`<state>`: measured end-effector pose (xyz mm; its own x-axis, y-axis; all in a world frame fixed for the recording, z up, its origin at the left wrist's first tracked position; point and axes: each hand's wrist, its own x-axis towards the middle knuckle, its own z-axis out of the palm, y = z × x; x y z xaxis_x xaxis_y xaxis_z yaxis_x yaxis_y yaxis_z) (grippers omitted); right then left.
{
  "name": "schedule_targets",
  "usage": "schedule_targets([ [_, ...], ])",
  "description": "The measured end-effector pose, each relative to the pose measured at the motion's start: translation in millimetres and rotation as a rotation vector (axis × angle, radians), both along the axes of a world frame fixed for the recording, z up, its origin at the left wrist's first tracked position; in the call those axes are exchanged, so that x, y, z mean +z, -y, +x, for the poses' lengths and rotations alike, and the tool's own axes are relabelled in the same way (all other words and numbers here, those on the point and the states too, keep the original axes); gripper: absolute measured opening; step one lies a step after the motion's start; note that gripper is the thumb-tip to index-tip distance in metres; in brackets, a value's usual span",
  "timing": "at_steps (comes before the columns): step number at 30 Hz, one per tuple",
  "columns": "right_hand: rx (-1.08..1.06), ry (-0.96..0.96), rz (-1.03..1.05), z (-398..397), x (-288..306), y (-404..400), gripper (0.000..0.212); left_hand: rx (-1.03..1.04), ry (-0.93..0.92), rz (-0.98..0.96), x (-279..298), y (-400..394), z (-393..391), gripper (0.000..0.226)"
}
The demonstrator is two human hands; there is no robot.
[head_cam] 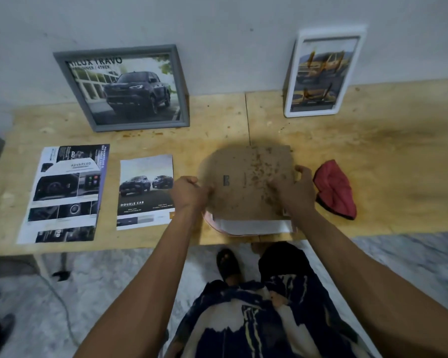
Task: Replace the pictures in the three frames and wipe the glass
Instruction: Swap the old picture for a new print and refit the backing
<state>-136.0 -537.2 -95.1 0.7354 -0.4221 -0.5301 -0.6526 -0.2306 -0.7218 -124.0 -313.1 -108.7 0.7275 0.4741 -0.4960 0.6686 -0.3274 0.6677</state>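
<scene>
Head view: left hand point(189, 193) and right hand point(299, 182) pinched opposite side edges of backing board point(246, 182), lying face-down between them over frame point(254, 227) on desk point(373, 156).

A scuffed plywood table point(373, 151) stands against a pale wall point(217, 27); below, a black sandal point(228, 264) on speckled floor point(411, 259).

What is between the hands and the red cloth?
Nothing visible. The red cloth lies on the table just beside the right hand, with bare wood between. Both hands hold the brown backing board.
</scene>
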Motion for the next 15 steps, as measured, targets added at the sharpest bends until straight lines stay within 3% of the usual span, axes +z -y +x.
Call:
schedule_targets([
  [3,0.056,0.051,-0.078,-27.5,-4.7,6.1,0.080,-0.061,0.002,0.025,-3.2,8.5,-27.5,0.034],
  [5,0.099,0.084,-0.124,-39.3,-9.0,11.7,0.079,-0.085,-0.006,0.008,-10.1,12.0,-40.2,0.021],
  [8,0.103,0.085,-0.128,-46.5,-17.2,20.7,0.076,-0.100,-0.036,-0.017,-21.5,15.2,-48.9,0.042],
  [15,0.008,0.099,-0.132,-42.3,-24.0,43.8,0.078,-0.115,-0.015,0.076,-26.4,11.8,-46.8,0.035],
])
